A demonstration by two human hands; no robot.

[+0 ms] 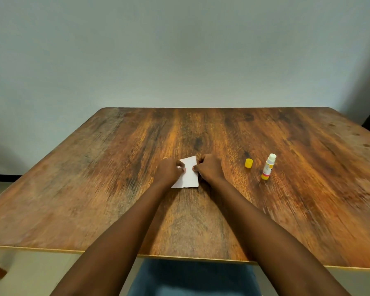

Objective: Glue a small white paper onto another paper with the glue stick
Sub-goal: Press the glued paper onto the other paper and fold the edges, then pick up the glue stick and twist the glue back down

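both hands, left hand (169, 170) and right hand (209, 168), fingers curled, press the white paper (189, 175) flat on the table (94, 189), likely bonding it; uncapped glue stick (268, 167) and cap (248, 163) stand aside.

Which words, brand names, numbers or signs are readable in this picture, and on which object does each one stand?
No text can be read.
Glue stick: its label has a yellow, orange and pink print, too small and blurred to read.
Yellow cap: no marking shows.
White paper: the part that shows looks blank.
Wooden table: no text.
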